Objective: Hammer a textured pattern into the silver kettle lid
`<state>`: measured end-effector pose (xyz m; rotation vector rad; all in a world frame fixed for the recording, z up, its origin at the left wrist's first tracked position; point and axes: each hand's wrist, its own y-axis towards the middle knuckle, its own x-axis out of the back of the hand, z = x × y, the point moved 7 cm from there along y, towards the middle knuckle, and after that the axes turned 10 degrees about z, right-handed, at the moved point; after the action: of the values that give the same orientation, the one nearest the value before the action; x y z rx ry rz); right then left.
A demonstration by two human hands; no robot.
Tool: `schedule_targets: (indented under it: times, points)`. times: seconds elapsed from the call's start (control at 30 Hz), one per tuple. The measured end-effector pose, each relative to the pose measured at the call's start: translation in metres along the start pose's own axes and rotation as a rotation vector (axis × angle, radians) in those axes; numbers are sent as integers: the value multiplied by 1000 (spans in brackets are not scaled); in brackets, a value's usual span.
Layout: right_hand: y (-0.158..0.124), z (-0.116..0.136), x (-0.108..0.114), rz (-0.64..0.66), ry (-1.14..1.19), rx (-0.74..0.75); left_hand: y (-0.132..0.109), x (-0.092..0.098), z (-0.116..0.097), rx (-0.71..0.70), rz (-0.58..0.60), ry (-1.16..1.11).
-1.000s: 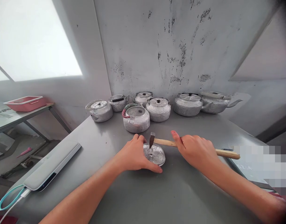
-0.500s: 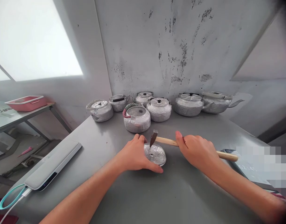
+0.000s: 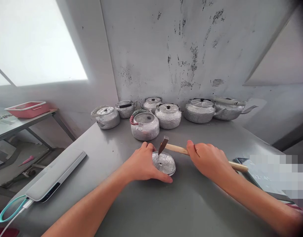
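My left hand (image 3: 146,163) grips a round, dented metal kettle lid (image 3: 166,164) by its edge, thumb at the near side and fingers at the far side. The lid's hollow side faces up, with a small hole in its middle. In my right hand (image 3: 209,161) is a hammer (image 3: 177,148), held round its wooden handle. Its dark, narrow head points down at the inside of the lid, close to the far rim; whether it touches I cannot tell. Just behind the lid stands a kettle without a lid (image 3: 145,130), its handle wrapped in red and green cord.
Several metal kettles (image 3: 168,117) line the back of the grey table (image 3: 151,210) by the wall. A white power bank (image 3: 57,174) with a cable lies at the left, and a device with a screen (image 3: 262,177) at the right. A pink basket (image 3: 27,109) sits on a side table.
The hammer has tilted slightly, and its head has shifted a little over the lid. My left hand and the lid stay in place.
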<state>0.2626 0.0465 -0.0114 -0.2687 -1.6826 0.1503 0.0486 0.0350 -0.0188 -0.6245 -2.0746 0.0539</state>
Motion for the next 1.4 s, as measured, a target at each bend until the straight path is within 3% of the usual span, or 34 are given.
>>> schedule_targets:
  times: [1.4]
  points:
    - [-3, -1, 0, -9, -24, 7, -1, 1, -1, -8, -15, -9]
